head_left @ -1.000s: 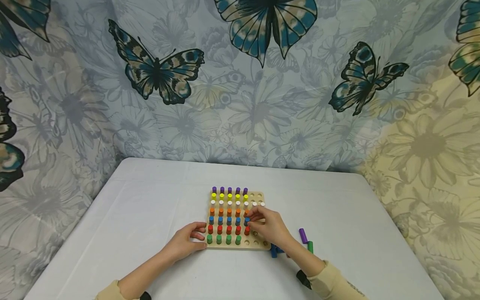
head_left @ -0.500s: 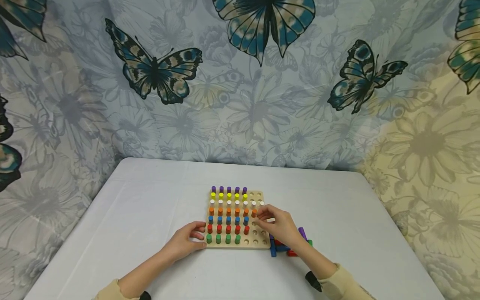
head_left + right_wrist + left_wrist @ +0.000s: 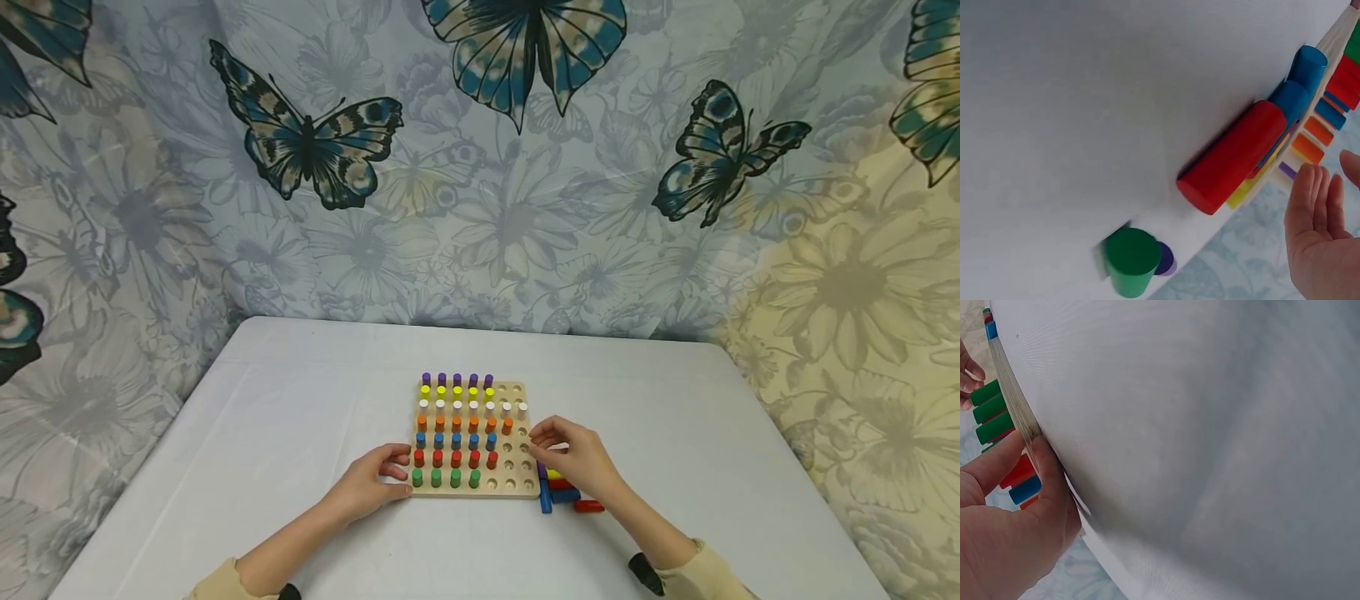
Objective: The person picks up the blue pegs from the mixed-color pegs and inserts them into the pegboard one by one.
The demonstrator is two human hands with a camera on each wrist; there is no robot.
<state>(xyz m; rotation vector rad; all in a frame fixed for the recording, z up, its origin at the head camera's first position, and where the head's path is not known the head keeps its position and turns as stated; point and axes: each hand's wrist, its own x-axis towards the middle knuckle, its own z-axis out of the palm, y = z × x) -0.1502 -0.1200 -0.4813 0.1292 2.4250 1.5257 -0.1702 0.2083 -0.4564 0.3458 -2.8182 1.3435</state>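
A wooden pegboard lies on the table, with rows of purple, yellow, white, orange, blue, red and green pegs standing in it. Holes at its right side are bare, except in the white row. My left hand holds the board's left edge near the front corner; thumb and forefinger meet there in the left wrist view, beside the green pegs. Just off the right edge hovers my right hand, nothing visible in its fingers. The right wrist view shows those fingers nearly straight, apart from the thumb.
Loose pegs lie right of the board: a blue peg, another blue peg, a red peg and a yellow one. A green peg lies farther off beside a purple one. Butterfly-patterned cloth hangs behind the white table.
My right hand has moved right, from over the orange and blue rows to beyond the board's edge. An orange peg at that row's right end now stands uncovered. The left hand stays put.
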